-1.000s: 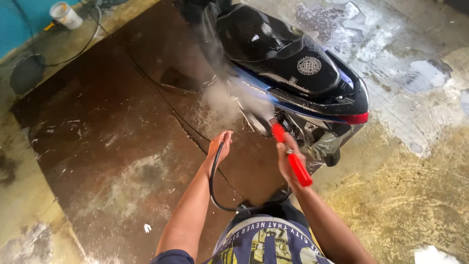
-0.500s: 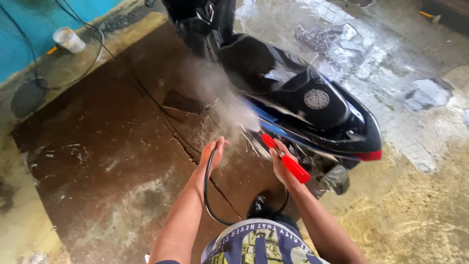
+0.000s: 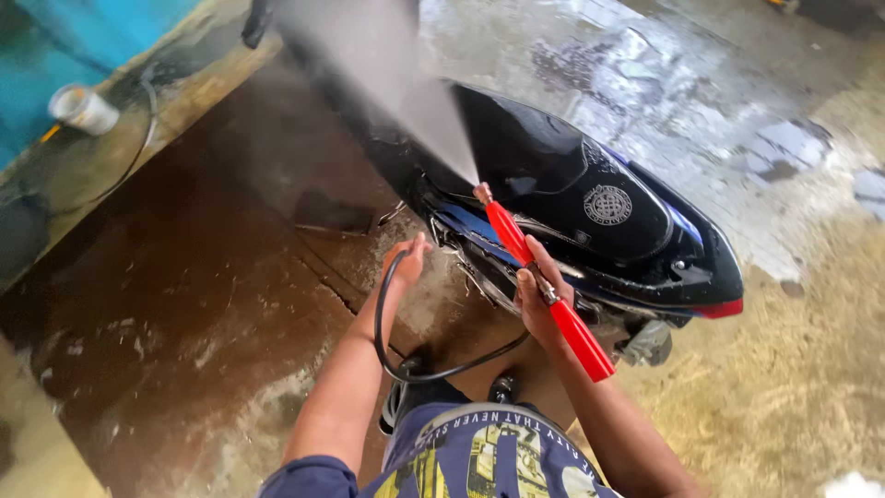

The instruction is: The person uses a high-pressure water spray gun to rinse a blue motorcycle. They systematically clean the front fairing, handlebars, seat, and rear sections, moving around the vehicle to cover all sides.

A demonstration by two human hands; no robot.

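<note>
A black scooter (image 3: 590, 194) with a blue side stripe and red tail light stands on the wet floor. My right hand (image 3: 536, 300) grips a red pressure-washer spray gun (image 3: 544, 286), its nozzle tilted up and to the left. A fan of water spray (image 3: 387, 74) shoots from the nozzle over the scooter's front part. My left hand (image 3: 406, 263) holds the black hose (image 3: 392, 355), which loops down and back toward the gun.
A white paint can (image 3: 81, 109) sits on a ledge by the teal wall (image 3: 55, 55) at the left, with a cable beside it. Dark wet concrete (image 3: 203, 304) lies to the left, and rough yellowish ground (image 3: 784, 387) to the right.
The spray gun has tilted upward, so the jet now goes up and left over the scooter's front instead of at its side. The view has moved closer to the scooter.
</note>
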